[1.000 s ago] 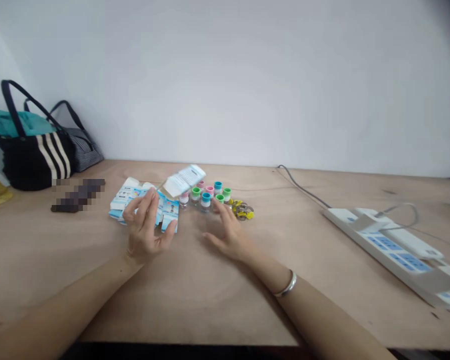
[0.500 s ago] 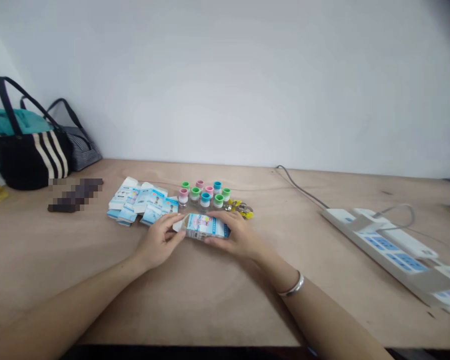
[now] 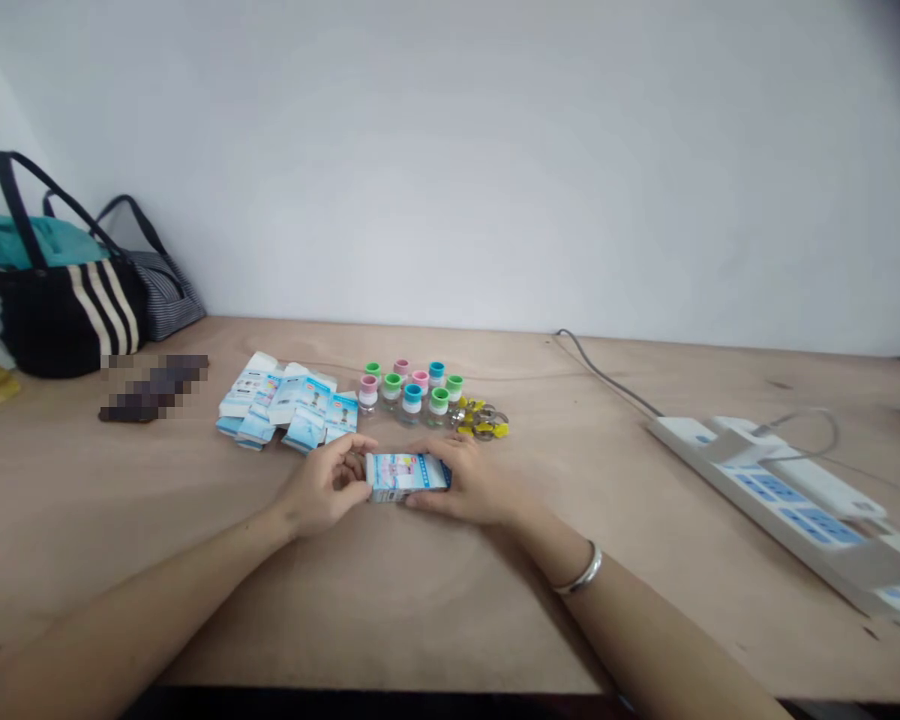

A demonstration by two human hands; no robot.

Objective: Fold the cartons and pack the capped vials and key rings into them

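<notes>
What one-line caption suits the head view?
Left hand and right hand hold a small blue cardboard box at a wooden table.

Plain workroom: plywood table (image 3: 420, 600), power strip (image 3: 780, 500), handbags (image 3: 67, 310).

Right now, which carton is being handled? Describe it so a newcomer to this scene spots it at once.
On the wooden table, look just nearer than the colour-capped vials and the pile of flat blue-and-white cartons. The small box sits between left hand and right hand. Unlike the pile's cartons, it alone is gripped and lies apart from them.
</notes>
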